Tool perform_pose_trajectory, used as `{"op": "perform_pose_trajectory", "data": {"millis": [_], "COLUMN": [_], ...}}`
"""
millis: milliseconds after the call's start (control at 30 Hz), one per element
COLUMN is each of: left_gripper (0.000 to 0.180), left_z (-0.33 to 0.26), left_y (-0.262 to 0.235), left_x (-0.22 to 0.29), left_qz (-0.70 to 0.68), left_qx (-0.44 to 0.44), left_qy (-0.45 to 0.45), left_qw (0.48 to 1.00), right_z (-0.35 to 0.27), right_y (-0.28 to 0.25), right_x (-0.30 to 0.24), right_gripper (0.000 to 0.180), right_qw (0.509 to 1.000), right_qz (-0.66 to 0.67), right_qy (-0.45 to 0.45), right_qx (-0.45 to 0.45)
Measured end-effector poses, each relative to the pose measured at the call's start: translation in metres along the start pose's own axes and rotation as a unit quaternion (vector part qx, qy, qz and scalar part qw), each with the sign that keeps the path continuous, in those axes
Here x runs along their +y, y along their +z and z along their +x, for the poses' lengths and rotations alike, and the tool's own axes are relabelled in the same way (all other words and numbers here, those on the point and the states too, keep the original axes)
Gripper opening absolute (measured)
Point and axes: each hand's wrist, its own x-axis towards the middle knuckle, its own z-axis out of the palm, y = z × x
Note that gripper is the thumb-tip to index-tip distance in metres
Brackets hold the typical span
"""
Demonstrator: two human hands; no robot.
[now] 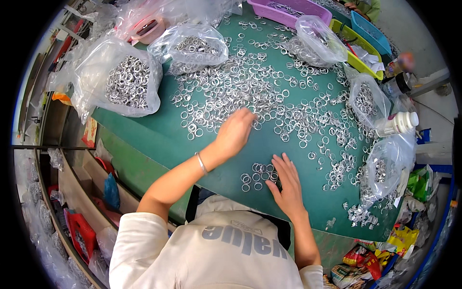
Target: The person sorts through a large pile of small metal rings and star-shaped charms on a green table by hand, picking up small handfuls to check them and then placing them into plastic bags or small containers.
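Observation:
A wide spread of loose silvery metal rings covers the middle of the green table. At the near edge of this pile is my left hand, its fingers curled and pressed together among the rings. Whatever they pinch is hidden. A smaller group of rings lies apart, close to my body. Beside that group my right hand rests low over the table, fingers stretched out and thumb apart, the thumb touching or nearly touching the rings at its right edge.
Clear plastic bags of rings stand at the left, back and right. Purple, yellow-green and blue baskets line the far edge. A white bottle stands at right. Another person's sleeve shows at the back.

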Motion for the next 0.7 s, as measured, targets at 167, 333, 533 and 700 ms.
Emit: {"op": "perform_pose_trajectory", "data": {"millis": [167,333,533,700], "left_gripper": [0.033,0.034,0.034,0.062], "left_z": [-0.041,-0.099,-0.189,-0.189], "left_y": [-0.012,-0.012,-0.040,-0.014], "left_x": [0.031,0.054,0.049,0.029], "left_qz": [-0.111,-0.183,-0.528,-0.785], "left_qx": [-0.054,-0.071,-0.340,-0.266], "left_qy": [0.018,0.007,-0.330,-0.463], "left_qw": [0.992,0.981,0.705,0.315], "right_z": [-0.005,0.003,-0.002,0.018], "right_y": [-0.001,0.004,0.007,0.028], "right_x": [0.008,0.008,-0.004,-0.017], "right_gripper": [0.052,0.056,0.065,0.062], "right_qw": [0.999,0.998,0.994,0.971], "right_qz": [-0.004,0.000,-0.001,-0.076], "right_qy": [-0.025,-0.043,-0.077,-0.169], "right_qx": [-0.033,-0.051,-0.082,-0.149]}}
